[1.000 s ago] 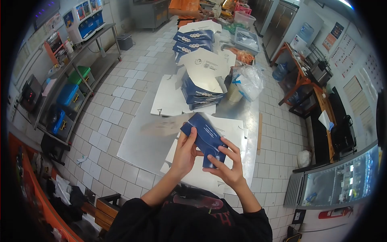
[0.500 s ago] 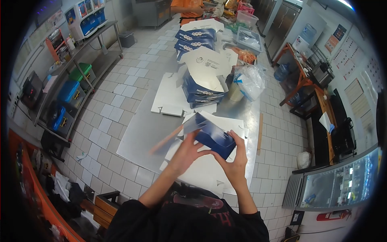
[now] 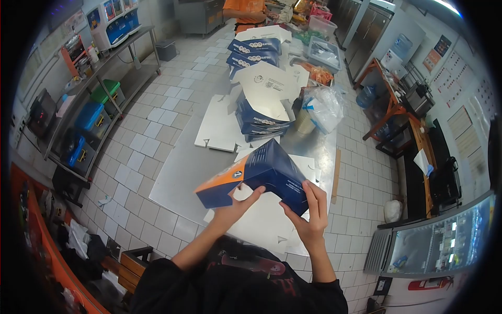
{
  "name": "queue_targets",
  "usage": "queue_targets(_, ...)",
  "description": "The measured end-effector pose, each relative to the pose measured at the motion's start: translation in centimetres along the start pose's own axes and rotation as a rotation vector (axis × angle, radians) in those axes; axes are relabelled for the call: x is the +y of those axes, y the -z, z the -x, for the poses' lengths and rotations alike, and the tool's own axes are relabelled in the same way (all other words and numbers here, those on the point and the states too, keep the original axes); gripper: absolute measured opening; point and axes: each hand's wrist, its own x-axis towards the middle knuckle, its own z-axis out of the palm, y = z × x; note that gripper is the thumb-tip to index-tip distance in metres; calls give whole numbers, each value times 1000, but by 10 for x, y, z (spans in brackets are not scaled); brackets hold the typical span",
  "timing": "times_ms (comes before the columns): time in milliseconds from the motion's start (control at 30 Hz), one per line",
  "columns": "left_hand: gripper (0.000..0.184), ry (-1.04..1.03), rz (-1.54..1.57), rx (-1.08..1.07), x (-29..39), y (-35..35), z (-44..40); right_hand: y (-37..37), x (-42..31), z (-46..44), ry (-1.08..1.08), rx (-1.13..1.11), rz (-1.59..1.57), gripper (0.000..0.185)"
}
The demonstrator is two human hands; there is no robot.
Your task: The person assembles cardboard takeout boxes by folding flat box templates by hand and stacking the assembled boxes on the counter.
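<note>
Between my two hands, above the metal table (image 3: 178, 183), is a dark blue and orange cardboard box (image 3: 266, 162), partly folded and tilted. My left hand (image 3: 238, 203) grips its lower left part, the thumb lying along the near edge and some fingers hidden behind the card. At the right end, my right hand (image 3: 312, 214) pinches the blue side panel between thumb and fingers. Flat white box blanks (image 3: 261, 222) lie on the table under my hands. Just beyond stands a stack of folded blue boxes (image 3: 264, 123) with white insides showing.
More blue boxes (image 3: 254, 49) are stacked farther along the table, with white blanks (image 3: 215, 123) to the left. A clear plastic bag (image 3: 324, 110) and plastic bins (image 3: 323, 52) sit along the right side. A person in orange (image 3: 244, 11) stands at the far end.
The box has turned and come into clearer view, its orange panel now showing on the left. My left hand has shifted slightly left and down; my right hand keeps its hold.
</note>
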Motion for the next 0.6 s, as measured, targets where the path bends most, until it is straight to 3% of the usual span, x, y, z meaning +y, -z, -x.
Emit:
queue_targets(67,39,65,434,-62,-9,-12,-2,-7,-2,1,-48,19,-79,62)
queue_targets(167,28,208,703,-100,-7,-21,-7,-19,-8,6,-93,55,-65,63)
queue_targets(200,32,254,782,-208,-12,-23,-8,-24,-10,7,-91,32,-33,66)
queue_targets(367,36,324,944,-159,-6,-24,-4,-47,-11,13,-247,26,-76,66)
queue_targets(433,46,221,743,-237,-29,-24,0,-48,-11,6,-288,18,-111,61)
queue_targets(467,46,191,501,-310,-39,-21,1,-46,-5,-2,-292,6,-126,56)
queue_targets(500,46,195,498,-313,-30,-19,-3,-48,4,-8,-363,14,-199,51)
queue_targets(567,46,-280,732,-489,8,-12,-13,-59,33,-26,-582,106,-478,43)
queue_targets(600,38,-302,465,-455,19,-3,-15,-62,53,-41,-603,150,-466,40)
